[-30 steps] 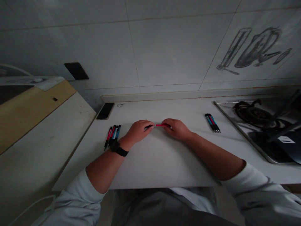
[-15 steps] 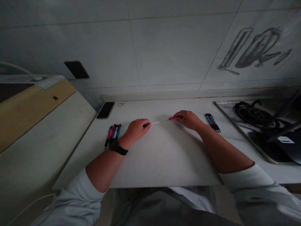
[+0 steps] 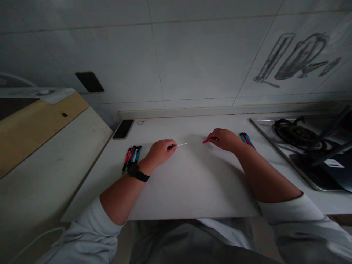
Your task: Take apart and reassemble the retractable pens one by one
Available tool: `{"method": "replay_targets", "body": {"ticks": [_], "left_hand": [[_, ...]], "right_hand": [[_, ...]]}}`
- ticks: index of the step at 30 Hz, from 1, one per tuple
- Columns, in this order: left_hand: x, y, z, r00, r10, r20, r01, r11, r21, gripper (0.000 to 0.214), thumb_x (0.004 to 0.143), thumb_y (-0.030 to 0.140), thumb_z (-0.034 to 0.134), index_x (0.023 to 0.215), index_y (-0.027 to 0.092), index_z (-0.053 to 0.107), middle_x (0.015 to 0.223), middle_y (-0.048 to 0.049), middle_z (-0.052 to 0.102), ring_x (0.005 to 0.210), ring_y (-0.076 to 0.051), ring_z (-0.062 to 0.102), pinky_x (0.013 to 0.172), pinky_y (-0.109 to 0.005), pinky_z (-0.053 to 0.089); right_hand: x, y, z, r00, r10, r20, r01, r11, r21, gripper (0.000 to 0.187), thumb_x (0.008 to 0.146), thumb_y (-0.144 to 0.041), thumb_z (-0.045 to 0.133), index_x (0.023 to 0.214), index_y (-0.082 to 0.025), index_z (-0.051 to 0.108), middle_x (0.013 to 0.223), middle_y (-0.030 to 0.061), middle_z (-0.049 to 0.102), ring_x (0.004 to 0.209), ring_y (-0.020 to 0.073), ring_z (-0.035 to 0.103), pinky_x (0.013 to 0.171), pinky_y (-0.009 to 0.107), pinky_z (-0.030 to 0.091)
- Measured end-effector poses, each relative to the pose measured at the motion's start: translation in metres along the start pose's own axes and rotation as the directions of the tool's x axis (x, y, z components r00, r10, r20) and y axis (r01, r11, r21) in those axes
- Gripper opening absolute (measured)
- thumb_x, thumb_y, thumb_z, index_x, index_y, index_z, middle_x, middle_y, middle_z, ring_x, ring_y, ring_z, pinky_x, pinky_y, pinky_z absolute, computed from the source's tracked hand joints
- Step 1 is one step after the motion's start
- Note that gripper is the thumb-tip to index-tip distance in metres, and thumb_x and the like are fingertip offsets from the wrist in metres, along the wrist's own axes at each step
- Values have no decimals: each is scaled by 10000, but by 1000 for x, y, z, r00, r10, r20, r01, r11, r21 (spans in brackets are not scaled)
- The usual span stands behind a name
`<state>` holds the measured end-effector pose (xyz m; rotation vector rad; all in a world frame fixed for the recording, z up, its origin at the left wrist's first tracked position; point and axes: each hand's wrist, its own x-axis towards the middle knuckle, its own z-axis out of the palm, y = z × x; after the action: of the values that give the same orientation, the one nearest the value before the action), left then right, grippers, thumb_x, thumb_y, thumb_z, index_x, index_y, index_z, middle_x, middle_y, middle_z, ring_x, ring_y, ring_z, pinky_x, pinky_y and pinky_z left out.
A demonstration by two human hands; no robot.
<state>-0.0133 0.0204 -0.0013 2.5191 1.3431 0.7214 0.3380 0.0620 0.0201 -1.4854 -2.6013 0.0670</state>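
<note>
My left hand (image 3: 161, 151) rests on the white counter (image 3: 187, 183) with its fingers pinched round the black end of a pen's thin white refill (image 3: 180, 145), which points right. My right hand (image 3: 225, 139) holds the red pen barrel (image 3: 206, 140), its free end pointing left, close to a small bunch of blue and red pens (image 3: 246, 139) partly hidden behind the wrist. A gap of bare counter separates the refill tip from the barrel. A second bunch of red and blue pens (image 3: 132, 155) lies just left of my left wrist, which wears a black watch.
A dark phone (image 3: 123, 128) lies at the counter's back left, with a small ring (image 3: 140, 122) beside it. A gas hob (image 3: 308, 146) fills the right side. A wooden-topped unit (image 3: 41, 121) stands on the left. The tiled wall runs behind.
The pen, held whole between both hands, has come apart. My right hand has drawn the red barrel off to the right, towards the right bunch of pens. My left hand has kept the refill in place.
</note>
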Motion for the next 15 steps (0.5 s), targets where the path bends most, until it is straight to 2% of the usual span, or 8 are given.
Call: {"method": "replay_targets", "body": {"ticks": [6,15], "left_hand": [[0,0,1,1000,16,-3,-16,1000,-1,144,996,276,596,999,236,734,988,-27,772,905,-191,699,820,-306,505],[1,1,1,1000,-3,15,3,1000,-3,135,988,280,609,992,231,734,979,-31,775,898,-197,702,810,-310,505]], "right_hand": [[0,-3,-1,1000,25,-5,-25,1000,3,268,991,-368,571,1090,-284,805,1055,80,732,924,239,683,806,335,490],[-2,18,-7,998,29,-50,-30,999,-13,293,992,-384,543,1122,-264,777,1086,82,741,954,247,674,825,341,491]]}}
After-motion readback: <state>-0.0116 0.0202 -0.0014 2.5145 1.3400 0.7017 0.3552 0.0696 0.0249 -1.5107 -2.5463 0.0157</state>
